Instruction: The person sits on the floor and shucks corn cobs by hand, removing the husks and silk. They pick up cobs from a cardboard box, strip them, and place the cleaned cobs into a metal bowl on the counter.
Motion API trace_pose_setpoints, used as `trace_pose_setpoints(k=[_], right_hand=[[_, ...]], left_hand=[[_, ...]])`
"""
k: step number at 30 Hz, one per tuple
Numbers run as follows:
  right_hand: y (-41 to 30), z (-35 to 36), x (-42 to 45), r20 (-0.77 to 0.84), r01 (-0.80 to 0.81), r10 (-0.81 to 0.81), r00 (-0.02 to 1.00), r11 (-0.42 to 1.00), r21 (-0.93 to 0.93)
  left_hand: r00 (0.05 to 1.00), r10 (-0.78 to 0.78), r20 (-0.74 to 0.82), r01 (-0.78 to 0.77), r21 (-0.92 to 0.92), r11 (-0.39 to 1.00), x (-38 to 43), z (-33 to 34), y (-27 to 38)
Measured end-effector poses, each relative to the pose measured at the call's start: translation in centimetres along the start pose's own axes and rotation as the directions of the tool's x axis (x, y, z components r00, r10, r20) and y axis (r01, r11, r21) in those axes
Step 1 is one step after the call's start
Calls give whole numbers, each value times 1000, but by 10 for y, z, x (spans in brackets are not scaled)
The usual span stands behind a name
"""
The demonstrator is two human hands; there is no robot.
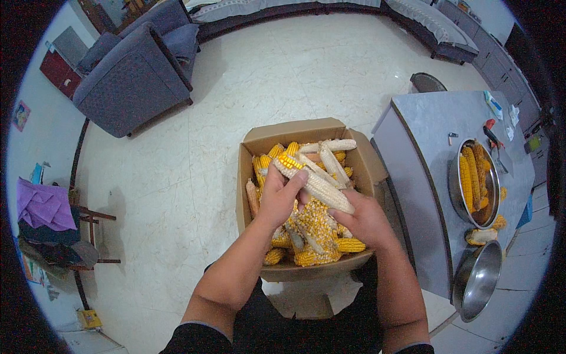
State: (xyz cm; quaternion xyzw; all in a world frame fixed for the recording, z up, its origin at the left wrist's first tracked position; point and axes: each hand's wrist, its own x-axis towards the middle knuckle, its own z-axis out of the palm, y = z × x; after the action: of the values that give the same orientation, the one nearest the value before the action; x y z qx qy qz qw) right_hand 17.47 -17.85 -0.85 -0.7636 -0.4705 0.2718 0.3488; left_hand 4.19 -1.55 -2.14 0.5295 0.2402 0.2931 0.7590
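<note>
A mostly bare corn cob (323, 190) is held slantwise between both my hands, with yellow kernels left only around its far left end. My left hand (281, 194) grips it near that kernel-covered end, thumb laid on top. My right hand (365, 217) grasps the lower right end. Below them stands an open cardboard box (296, 131). Inside it lie loose yellow corn kernels (316, 225), several stripped white cobs (331, 163) and whole yellow ears of corn (350, 244). My hands and forearms hide part of the contents.
To the right, a grey table (424, 119) carries a steel bowl (455, 212) of corn ears, a cleaver (503, 159) and red-handled scissors (490, 129). Another steel bowl (477, 283) sits at its near edge. A grey armchair (132, 84) and a wooden chair (90, 217) stand left.
</note>
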Motion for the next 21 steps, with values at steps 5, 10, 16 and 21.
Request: trace_pose_setpoints(k=[5,10,16,21], right_hand=[[-2,-1,-1,-89,35,-55,994,976,-216],[-13,6,-3,-124,23,-79,989,917,-398],[-8,10,-2,-116,57,-116,987,907,-418],[-13,5,-2,-72,10,-39,997,932,-362]], left_hand=[[999,-46,-12,44,-109,993,0,-2,0],[975,-184,-126,173,-94,980,3,1,4],[956,-186,-225,152,-161,975,0,3,0],[963,-147,-224,116,-146,983,-1,5,-3]])
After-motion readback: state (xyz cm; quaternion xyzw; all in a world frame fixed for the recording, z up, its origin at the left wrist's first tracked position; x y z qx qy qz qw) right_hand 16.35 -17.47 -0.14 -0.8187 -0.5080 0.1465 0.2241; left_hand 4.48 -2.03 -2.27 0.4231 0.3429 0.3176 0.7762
